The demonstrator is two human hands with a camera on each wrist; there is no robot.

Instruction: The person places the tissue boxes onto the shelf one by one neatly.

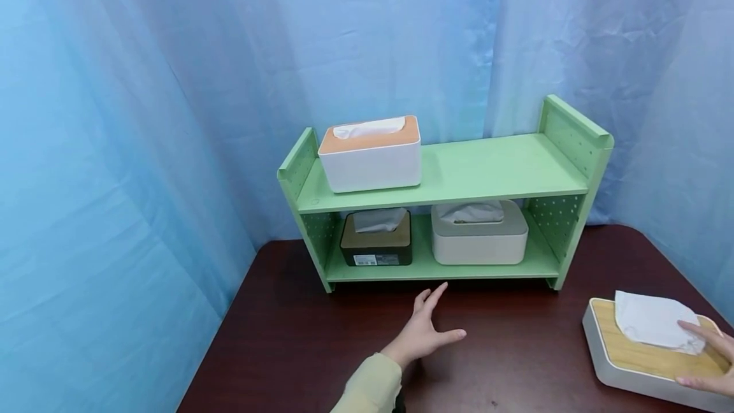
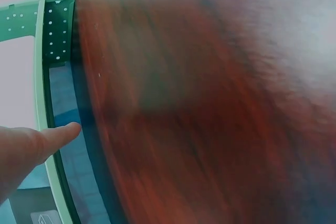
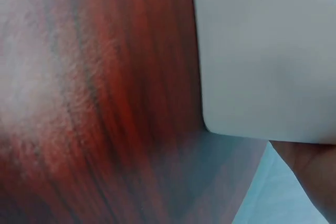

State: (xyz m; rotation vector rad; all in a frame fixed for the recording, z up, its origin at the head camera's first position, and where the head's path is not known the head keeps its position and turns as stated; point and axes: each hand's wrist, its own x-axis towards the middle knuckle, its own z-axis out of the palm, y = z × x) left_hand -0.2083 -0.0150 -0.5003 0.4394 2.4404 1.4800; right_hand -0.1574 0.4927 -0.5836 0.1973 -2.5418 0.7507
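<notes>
At the right edge of the head view, my right hand (image 1: pixel 711 355) is over a low white tissue box (image 1: pixel 622 371) with a wood-look lid. Its fingers are spread, one lying over the white tissue (image 1: pixel 650 317), the thumb near the front rim. Part of this hand is outside the view. The right wrist view shows the box's pale wall (image 3: pixel 262 61) close up, with skin at its corners. My left hand (image 1: pixel 421 333) hovers over the table in front of a green shelf (image 1: pixel 504 167), fingers extended and thumb apart, holding nothing.
On the upper shelf stands a white tissue box (image 1: pixel 373 171) with an orange-brown top. Below are a dark tissue box (image 1: pixel 375 241) with a label and a cream tissue box (image 1: pixel 478 244). Blue curtains (image 1: pixel 172 113) hang behind the dark wooden table (image 1: pixel 275 343).
</notes>
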